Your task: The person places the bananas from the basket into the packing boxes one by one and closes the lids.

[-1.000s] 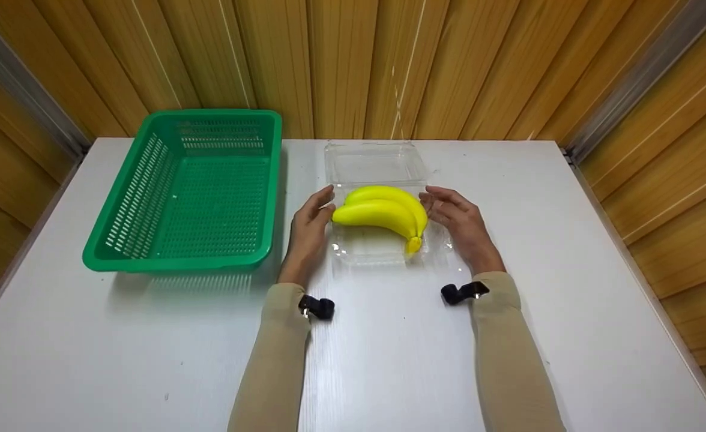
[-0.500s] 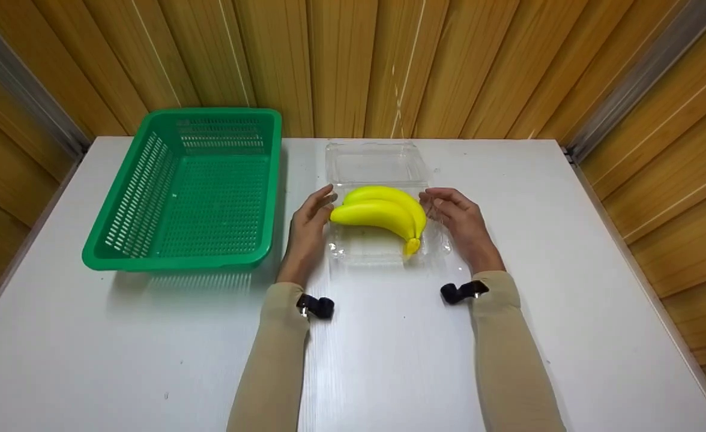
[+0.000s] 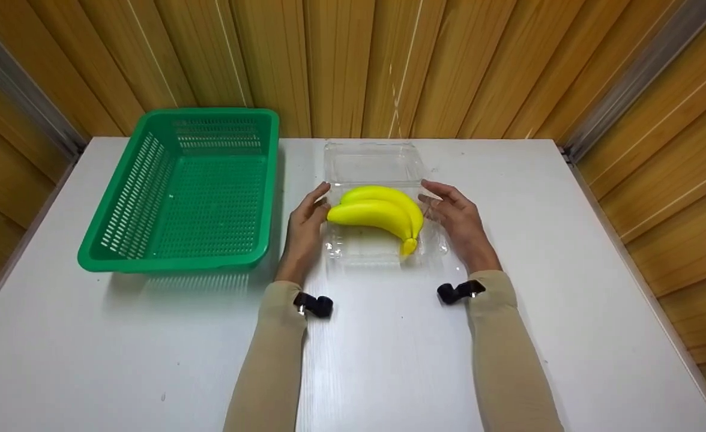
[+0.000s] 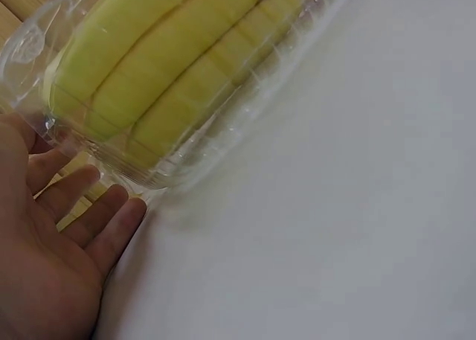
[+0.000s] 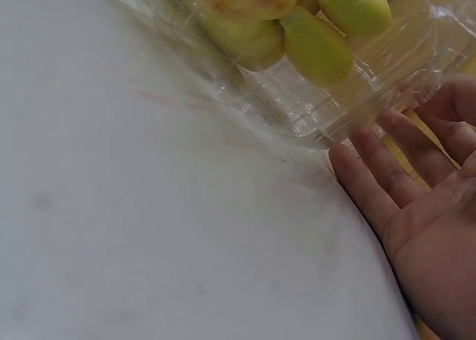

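A clear plastic clamshell container (image 3: pixel 365 255) lies on the white table, its lid (image 3: pixel 377 163) folded back toward the wall. A bunch of yellow bananas (image 3: pixel 383 213) rests inside, stem end toward the near right. My left hand (image 3: pixel 306 234) holds the container's left side, with the thumb at the rim by the banana tip. On the opposite side, my right hand (image 3: pixel 464 225) holds the right edge. Both wrist views show the fingers (image 4: pixel 111 228) below the rim, against or close to the container's side wall. Exact fingertip contact is partly hidden by reflections.
To the left stands a green plastic basket (image 3: pixel 269 198) with slotted walls; nothing shows inside it. Wood-look panels (image 3: pixel 335 72) enclose the back and sides of the table (image 3: pixel 389 360). A small black device (image 3: pixel 317 305) sits at each wrist.
The container and bananas have shifted very slightly left together with my hands. My right index finger reaches a little farther along the container's edge. The head view has also shifted slightly.
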Tool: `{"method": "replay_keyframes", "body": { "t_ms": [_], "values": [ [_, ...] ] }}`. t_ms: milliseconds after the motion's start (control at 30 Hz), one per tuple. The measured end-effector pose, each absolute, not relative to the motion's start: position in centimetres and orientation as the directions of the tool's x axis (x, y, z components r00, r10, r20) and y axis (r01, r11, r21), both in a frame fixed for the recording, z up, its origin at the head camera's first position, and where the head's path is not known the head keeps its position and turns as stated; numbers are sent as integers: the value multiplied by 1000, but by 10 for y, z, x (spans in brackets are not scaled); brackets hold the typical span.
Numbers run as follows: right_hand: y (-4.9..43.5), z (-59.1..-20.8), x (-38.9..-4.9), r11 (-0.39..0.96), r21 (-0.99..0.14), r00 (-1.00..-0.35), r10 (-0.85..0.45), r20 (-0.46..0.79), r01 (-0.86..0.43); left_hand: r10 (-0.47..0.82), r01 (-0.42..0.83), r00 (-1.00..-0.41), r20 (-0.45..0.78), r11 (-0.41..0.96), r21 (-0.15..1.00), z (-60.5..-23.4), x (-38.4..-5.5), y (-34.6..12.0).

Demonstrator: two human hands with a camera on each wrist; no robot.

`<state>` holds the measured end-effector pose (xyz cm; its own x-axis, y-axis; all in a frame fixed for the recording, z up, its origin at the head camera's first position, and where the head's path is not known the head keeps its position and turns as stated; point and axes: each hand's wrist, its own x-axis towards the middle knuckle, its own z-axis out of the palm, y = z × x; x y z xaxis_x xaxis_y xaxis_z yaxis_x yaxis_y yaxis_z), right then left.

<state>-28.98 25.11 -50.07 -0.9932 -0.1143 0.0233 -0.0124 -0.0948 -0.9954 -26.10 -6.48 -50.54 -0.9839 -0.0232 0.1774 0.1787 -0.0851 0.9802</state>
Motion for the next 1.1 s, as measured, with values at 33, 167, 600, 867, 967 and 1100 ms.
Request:
{"method": "replay_keyframes", "body": {
  "t_ms": [33,167,600,867,967,1100],
  "values": [
    [251,-501,-290,-94,-995,-993,-114,28,-18,-22,182,-983,181,-93,979,-505,-261,-65],
    [251,-501,-289,-75,-996,-993,-107,46,-38,-23,181,-983,180,-100,978,-505,-262,-64],
    [250,-502,-290,-104,-994,-993,-104,51,-40,-28,169,-986,166,-131,977,-505,-265,-68],
    [250,-501,-289,-72,-997,-993,-104,46,-39,0,133,-991,134,-147,980,-505,-267,-68],
    [250,-502,-289,-66,-997,-994,-105,42,-36,13,134,-990,137,-149,980,-506,-268,-68],
    [251,-503,-289,-109,-993,-991,-120,51,-38,28,174,-983,181,-153,973,-508,-269,-69]
  ]
}}
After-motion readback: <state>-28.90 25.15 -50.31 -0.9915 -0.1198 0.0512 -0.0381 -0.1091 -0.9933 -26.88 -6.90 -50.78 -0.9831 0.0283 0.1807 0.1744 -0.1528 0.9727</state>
